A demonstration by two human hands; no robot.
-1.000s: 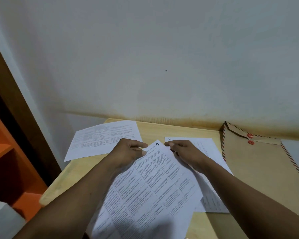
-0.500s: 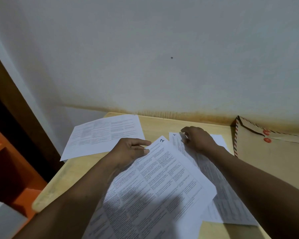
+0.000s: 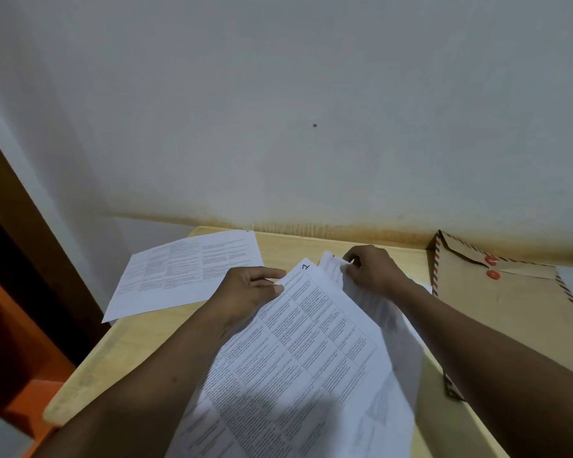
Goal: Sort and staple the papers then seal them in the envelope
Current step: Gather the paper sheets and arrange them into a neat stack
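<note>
My left hand (image 3: 248,292) pinches the top left edge of a printed sheet (image 3: 305,352) with a handwritten mark at its corner, held tilted over the wooden table (image 3: 139,352). To its right, my right hand (image 3: 371,269) grips the top corner of a second printed sheet (image 3: 397,332) and lifts it off the table; that sheet is partly tucked behind the first. A third printed sheet (image 3: 186,272) lies flat at the table's far left. A brown envelope (image 3: 497,305) with red string buttons and a striped border lies on the right.
The table stands against a white wall (image 3: 278,110) with a brown stain along its base. An orange shelf unit (image 3: 17,352) and a dark wooden frame stand to the left of the table. No stapler is in view.
My right hand moved from the held sheet to the sheet lying on the right, took its top corner and raised it. My left hand kept its hold on the marked sheet.
</note>
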